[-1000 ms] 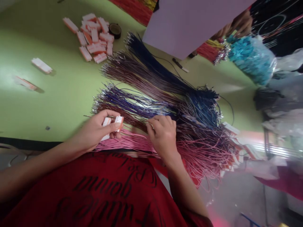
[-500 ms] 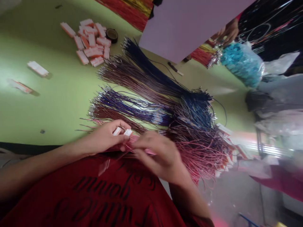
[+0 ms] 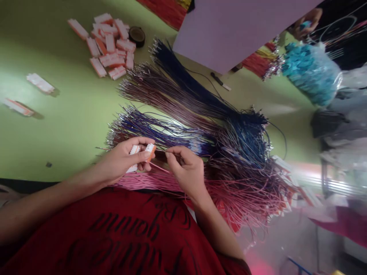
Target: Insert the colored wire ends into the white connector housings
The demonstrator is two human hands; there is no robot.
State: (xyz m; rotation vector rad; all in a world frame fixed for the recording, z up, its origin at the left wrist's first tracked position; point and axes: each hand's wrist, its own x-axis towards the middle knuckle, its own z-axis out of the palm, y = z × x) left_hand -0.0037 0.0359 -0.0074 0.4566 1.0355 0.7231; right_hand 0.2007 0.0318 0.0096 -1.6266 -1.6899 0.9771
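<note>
My left hand point(image 3: 122, 158) is closed around a white-and-orange connector housing point(image 3: 150, 152), held between thumb and fingers. A second white connector housing point(image 3: 132, 157) sits further back in the same hand. From the front housing a pink wire point(image 3: 160, 168) runs off to the right, below my right hand point(image 3: 187, 168). That hand pinches a thin dark wire point(image 3: 161, 148) close to the housing; whether its end is inside cannot be made out. Pink wires point(image 3: 169, 182) lie under both hands, and a bundle of blue-purple wires point(image 3: 160, 130) lies just beyond.
Connector housings point(image 3: 110, 44) are heaped at the back left beside a tape roll point(image 3: 137, 36). Brown wires point(image 3: 169, 99) and dark blue wires point(image 3: 186, 78) stretch across the green table point(image 3: 71, 126). A bag of turquoise parts point(image 3: 312, 72) lies near another person's hand point(image 3: 311, 23).
My right hand has moved up and now pinches a dark wire by the housing. My left hand has shifted slightly up and left. The other person's hand has moved right, holding something turquoise.
</note>
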